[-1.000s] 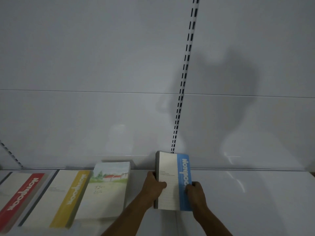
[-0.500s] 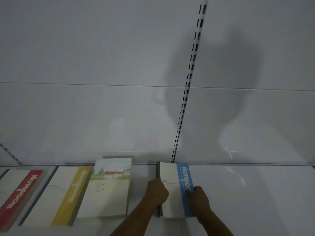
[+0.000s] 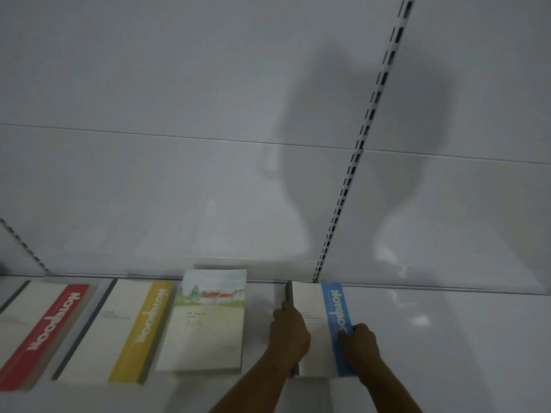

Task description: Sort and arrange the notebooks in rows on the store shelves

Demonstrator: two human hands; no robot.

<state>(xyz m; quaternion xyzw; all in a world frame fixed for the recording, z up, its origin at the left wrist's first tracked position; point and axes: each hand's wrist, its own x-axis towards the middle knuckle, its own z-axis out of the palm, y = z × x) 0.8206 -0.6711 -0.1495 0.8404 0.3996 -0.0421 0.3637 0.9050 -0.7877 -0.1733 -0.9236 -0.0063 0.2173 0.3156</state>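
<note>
blue-banded cream notebook (image 3: 322,326), small print blurred, near edge partly hidden by wrists, flat on white shelf (image 3: 447,338) against its back panel, left hand (image 3: 290,333) and right hand (image 3: 359,341) clasping its sides.

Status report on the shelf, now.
Left hand and right hand both gripping blue notebook. Notebook flat on shelf, right of landscape notebook. Nothing in the way.
</note>
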